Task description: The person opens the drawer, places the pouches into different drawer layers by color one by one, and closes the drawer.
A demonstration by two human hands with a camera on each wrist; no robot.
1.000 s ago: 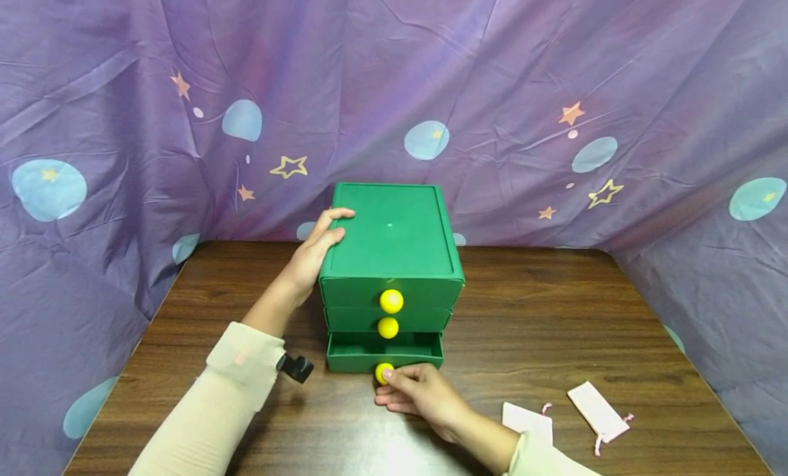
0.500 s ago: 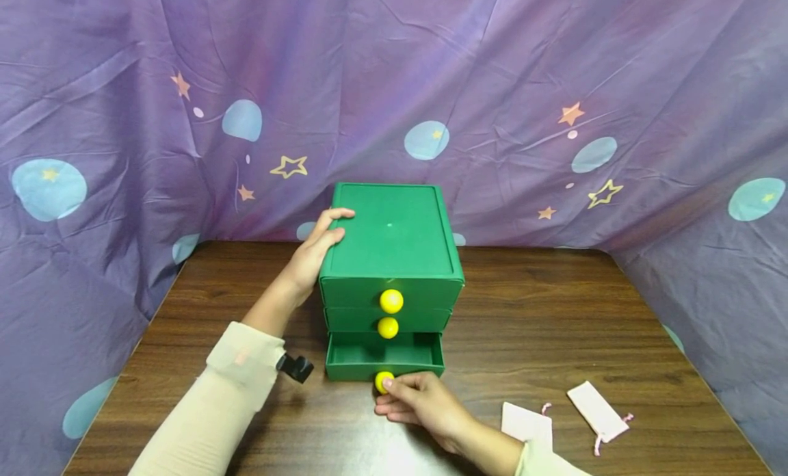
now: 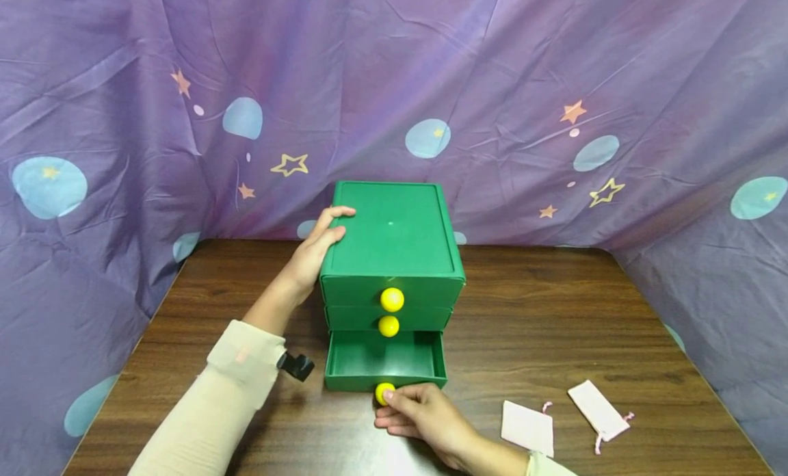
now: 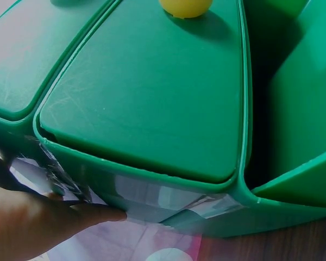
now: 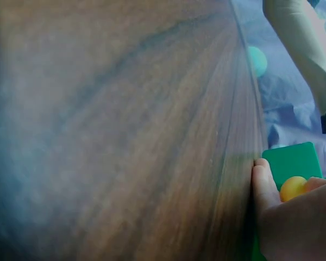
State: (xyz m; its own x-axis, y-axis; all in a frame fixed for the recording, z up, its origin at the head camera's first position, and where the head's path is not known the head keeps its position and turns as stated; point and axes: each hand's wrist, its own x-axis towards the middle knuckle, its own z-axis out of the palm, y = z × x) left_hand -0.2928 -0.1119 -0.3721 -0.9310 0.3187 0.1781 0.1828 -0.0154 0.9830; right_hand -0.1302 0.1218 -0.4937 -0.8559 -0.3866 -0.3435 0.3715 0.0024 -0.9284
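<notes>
A green cabinet (image 3: 390,230) with three stacked drawers stands mid-table. Its bottom drawer (image 3: 388,356) is pulled partway out, its inside bare; the upper two are closed. My right hand (image 3: 431,421) pinches the bottom drawer's yellow knob (image 3: 384,394) between thumb and fingers, the other fingers stretched out below it. In the right wrist view the knob (image 5: 293,188) shows beside the thumb. My left hand (image 3: 310,257) rests against the cabinet's left side, fingertips over the top edge. The left wrist view shows a straight finger (image 4: 100,213) along the taped side.
Two pale pink drawstring pouches, a near one (image 3: 527,427) and a farther one (image 3: 598,410), lie on the wooden table (image 3: 542,312) at the right. A purple cloth (image 3: 517,65) with stars hangs behind and at both sides. A black strap mount (image 3: 297,366) sits on the left sleeve.
The bottom drawer has slid farther out toward me, with my right hand moving along on its knob. The left hand stays put on the cabinet.
</notes>
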